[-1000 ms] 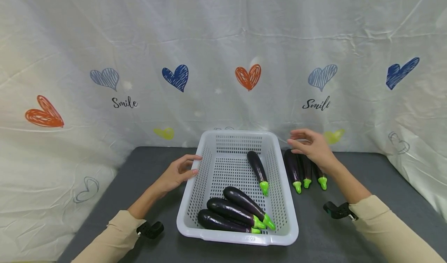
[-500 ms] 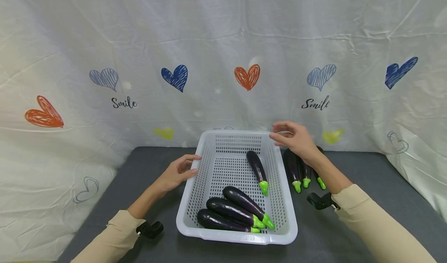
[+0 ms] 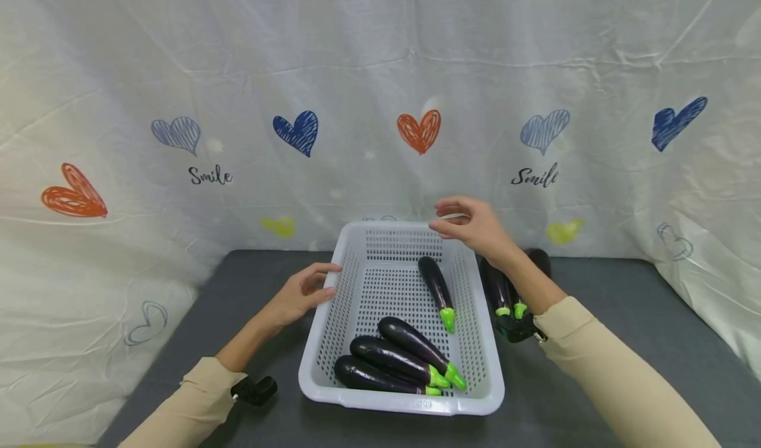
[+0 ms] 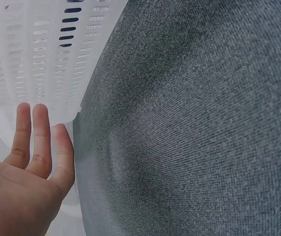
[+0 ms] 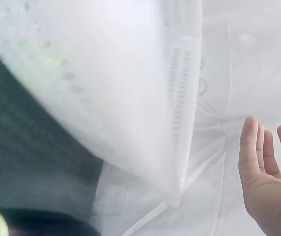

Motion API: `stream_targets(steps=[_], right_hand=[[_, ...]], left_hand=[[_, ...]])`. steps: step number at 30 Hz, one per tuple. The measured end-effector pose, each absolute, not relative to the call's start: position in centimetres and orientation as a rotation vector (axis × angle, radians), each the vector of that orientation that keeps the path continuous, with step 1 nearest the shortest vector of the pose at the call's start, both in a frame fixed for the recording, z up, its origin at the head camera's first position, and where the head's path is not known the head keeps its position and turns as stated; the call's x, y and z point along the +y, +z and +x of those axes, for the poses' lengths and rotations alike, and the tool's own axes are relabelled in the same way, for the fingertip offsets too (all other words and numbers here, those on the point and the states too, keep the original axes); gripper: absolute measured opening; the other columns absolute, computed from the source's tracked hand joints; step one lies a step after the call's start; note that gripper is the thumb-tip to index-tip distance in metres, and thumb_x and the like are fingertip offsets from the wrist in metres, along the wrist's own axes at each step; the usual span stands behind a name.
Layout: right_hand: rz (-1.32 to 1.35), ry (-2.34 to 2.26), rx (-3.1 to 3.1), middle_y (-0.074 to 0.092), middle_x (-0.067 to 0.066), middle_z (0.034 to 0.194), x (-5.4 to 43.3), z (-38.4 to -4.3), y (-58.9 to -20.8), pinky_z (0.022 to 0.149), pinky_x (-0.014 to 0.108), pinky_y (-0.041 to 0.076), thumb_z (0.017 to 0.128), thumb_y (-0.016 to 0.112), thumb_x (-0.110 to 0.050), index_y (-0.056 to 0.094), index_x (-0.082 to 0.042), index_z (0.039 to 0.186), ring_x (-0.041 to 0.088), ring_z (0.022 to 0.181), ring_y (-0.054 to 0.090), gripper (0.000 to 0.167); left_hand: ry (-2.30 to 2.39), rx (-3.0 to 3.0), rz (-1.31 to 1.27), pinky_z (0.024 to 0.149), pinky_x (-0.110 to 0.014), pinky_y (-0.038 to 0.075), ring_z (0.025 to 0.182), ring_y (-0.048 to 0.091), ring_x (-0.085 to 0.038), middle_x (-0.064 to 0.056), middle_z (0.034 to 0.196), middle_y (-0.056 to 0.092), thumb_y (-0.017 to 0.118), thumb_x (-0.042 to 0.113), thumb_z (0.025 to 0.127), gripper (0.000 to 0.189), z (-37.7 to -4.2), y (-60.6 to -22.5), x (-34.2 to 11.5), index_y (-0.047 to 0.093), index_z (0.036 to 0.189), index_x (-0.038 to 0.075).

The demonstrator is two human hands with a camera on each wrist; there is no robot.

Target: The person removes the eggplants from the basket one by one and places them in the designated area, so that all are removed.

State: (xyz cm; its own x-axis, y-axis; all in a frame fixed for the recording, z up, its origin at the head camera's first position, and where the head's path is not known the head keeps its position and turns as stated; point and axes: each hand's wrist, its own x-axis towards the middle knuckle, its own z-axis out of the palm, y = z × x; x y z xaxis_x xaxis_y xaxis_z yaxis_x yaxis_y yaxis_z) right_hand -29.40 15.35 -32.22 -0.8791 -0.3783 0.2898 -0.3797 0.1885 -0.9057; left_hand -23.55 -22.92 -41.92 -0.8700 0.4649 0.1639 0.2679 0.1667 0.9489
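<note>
A white perforated plastic basket point(image 3: 410, 403) stands on a dark table. Three eggplants point(image 3: 392, 362) lie side by side at its near end, and a single eggplant point(image 3: 436, 286) lies toward its far right. At the basket's left rim is my left hand point(image 3: 300, 296), fingertips at the edge; in the left wrist view its fingers point(image 4: 41, 132) extend straight along the outer wall. Above the far right rim hovers my right hand point(image 3: 475, 226), loosely bent and holding nothing. Outside, to the right, more eggplants point(image 3: 495, 283) are partly hidden behind my right forearm.
A pale curtain point(image 3: 357, 71) printed with hearts and the word "Smile" hangs behind the table point(image 3: 594, 342), right at its far edge. Dark table surface shows on both sides of the basket. Each wrist wears a black camera strap point(image 3: 254, 390).
My right hand has moved left and slightly up, from over the eggplants outside to above the basket's far rim. My left hand and the eggplants inside the basket have stayed put.
</note>
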Motion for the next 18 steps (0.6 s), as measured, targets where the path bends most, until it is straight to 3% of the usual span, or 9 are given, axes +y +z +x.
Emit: stream_targets(steps=[18], right_hand=[[0.882, 1.837, -2.479, 0.058, 0.02, 0.135, 11.6, -30.3, -31.6, 0.098, 0.047, 0.048, 0.091, 0.079, -0.009, 0.059, 0.002, 0.136, 0.035, 0.122, 0.058, 0.051]], left_hand=[[1.761, 2.305, 0.736, 0.08, -0.044, 0.057, 0.108, 0.062, -0.036, -0.026, 0.132, 0.055, 0.061, 0.01, 0.104, 0.046, -23.5, -41.9, -22.9, 0.048, 0.148, 0.006]])
